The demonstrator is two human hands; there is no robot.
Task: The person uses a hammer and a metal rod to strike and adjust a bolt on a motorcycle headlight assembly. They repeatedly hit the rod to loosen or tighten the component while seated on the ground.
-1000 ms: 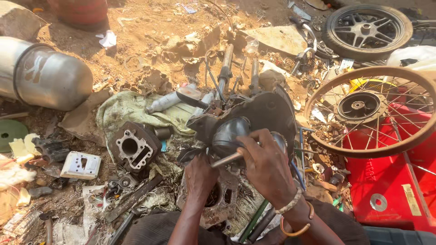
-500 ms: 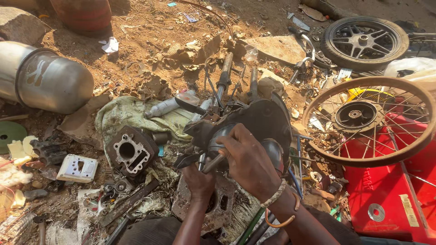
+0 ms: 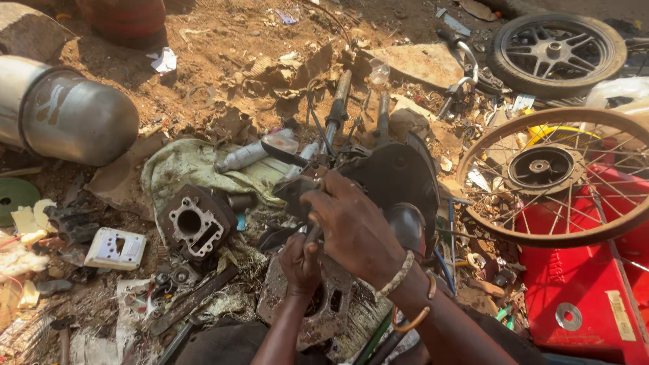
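Since half a second ago my right hand (image 3: 355, 226) has slid further left over the dark engine casing (image 3: 395, 179), and the thin tool handle that showed under it is now mostly covered; only a short stub of the tool (image 3: 312, 234) shows between my two hands. My right fingers are curled together and pressed down over the casing's left edge; whether they pinch the tool I cannot tell. My left hand (image 3: 301, 260) sits just below, fingers closed in a fist around the tool's lower end, resting against the rusty metal plate (image 3: 324, 304). That casing lies in the middle of the dirt ground, on my lap side, touching the plate.

Left of my hands a cylinder block (image 3: 196, 223) lies on a dirty green cloth (image 3: 186, 165). A white switch plate (image 3: 116, 249) lies further left, near a grey metal tank (image 3: 67, 115). A spoked wheel (image 3: 564, 176) leans over a red panel (image 3: 588, 297) on my right, with a black wheel (image 3: 556, 49) behind it.
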